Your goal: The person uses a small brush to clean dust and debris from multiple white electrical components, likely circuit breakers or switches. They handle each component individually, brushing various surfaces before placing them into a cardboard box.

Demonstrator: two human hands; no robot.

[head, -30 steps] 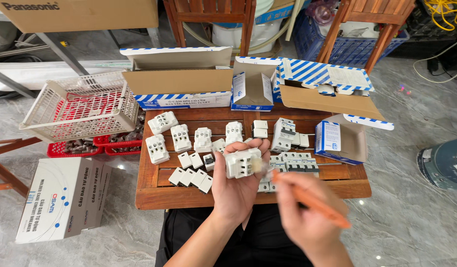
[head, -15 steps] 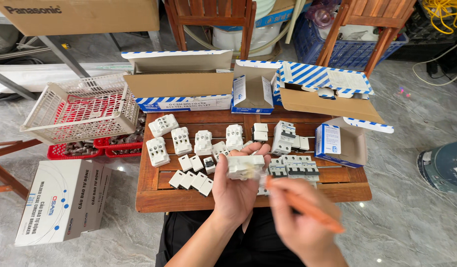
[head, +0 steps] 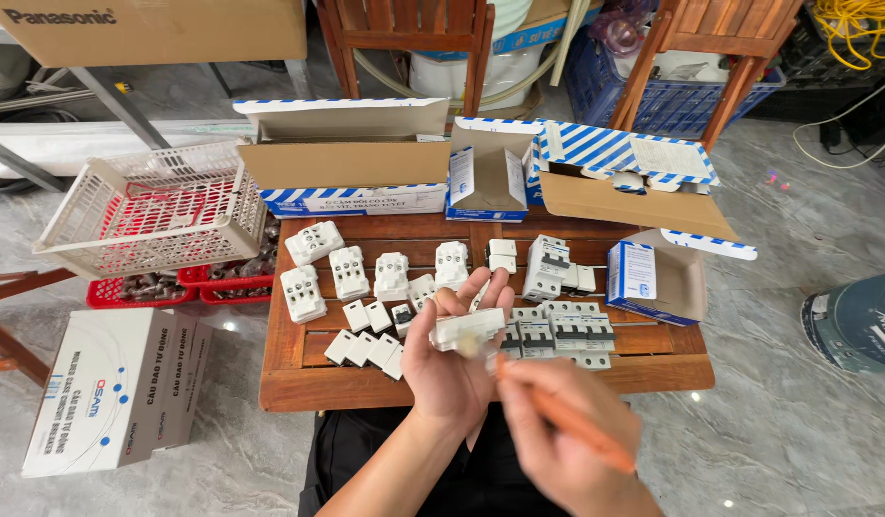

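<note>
Two hands work a white breaker over a low wooden surface.

The left hand (head: 454, 362) reaches up from below, palm toward the camera, its grip closed around a white breaker block (head: 469, 328) held above the slatted surface (head: 299, 383); the block's long axis runs nearly level, left to right, tilted slightly upward at its right end. The right hand (head: 567, 436), blurred, has its grip wrapped around an orange-handled screwdriver (head: 569, 421), whose tip points up-left and appears to meet the block.

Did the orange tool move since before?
Yes. The orange tool, in the right hand, shifted left and slightly down against the wooden table, staying at the white part.
</note>
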